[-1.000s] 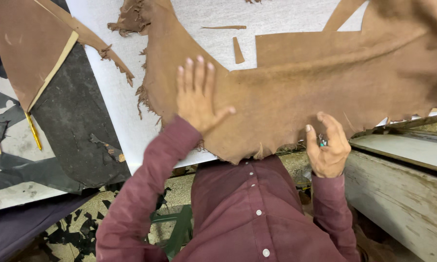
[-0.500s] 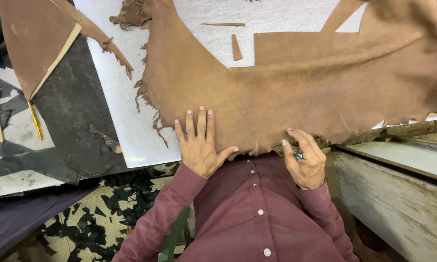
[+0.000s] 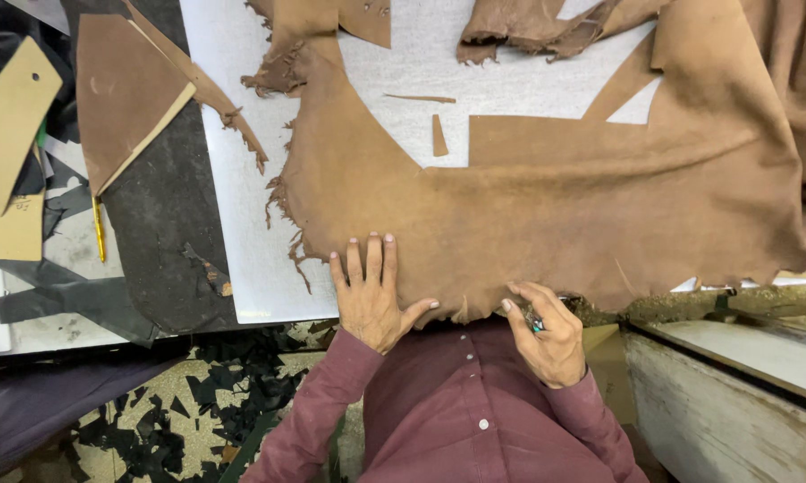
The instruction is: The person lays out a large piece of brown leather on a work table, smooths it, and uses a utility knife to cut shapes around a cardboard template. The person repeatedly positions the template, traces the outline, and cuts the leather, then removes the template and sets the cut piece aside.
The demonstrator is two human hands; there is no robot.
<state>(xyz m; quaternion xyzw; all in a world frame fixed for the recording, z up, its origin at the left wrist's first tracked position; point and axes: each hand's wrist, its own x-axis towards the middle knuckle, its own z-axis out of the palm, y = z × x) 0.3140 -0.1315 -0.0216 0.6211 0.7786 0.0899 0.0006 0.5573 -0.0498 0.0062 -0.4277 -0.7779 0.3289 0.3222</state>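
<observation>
Pressing my left hand (image 3: pixel 373 300) flat, fingers spread, on the brown leather hide (image 3: pixel 546 215), I pinch its near edge with my right hand (image 3: pixel 546 335), which also grips a small tool. Rectangular cut-outs already expose the white worktop (image 3: pixel 233 179); I judge most of the hide remains uncut.

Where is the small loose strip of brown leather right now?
In the head view, the small strip lies on the white cutting board, inside the cut-out notch of the brown hide, up from the left hand.
</observation>
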